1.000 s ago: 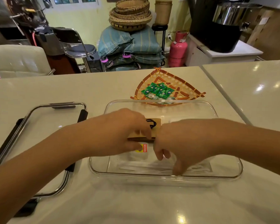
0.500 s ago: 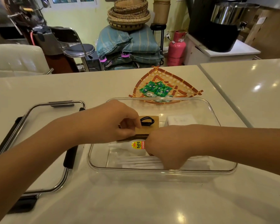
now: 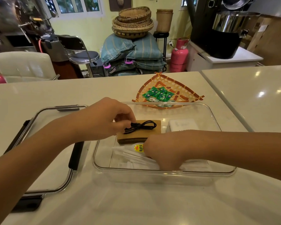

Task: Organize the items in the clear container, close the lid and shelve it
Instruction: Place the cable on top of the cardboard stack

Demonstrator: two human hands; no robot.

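The clear container [image 3: 225,172] sits open on the white counter in front of me. Inside lie a stack of brown cardboard pieces [image 3: 152,132], a coiled black cable [image 3: 142,126] on top of it, a white box [image 3: 182,125] at the back right, white paper sleeves [image 3: 130,159] and a glue tube with a yellow 502 label [image 3: 139,148]. My left hand [image 3: 104,119] pinches the cable's left end over the cardboard. My right hand [image 3: 164,151] reaches down into the container, fingers curled on the glue tube and sleeves. The clear lid [image 3: 52,120] with black clasps lies flat to the left.
A woven fan-shaped tray [image 3: 185,90] with several green wrapped candies [image 3: 159,94] rests just behind the container. Beyond the counter stand chairs, stacked baskets on sacks, a pink gas cylinder [image 3: 178,56] and a black machine on a white cabinet.
My left hand has drawn back to the cardboard's left edge and now pinches the cable. My right hand has shifted lower into the container, uncovering the white box and the 502 label.
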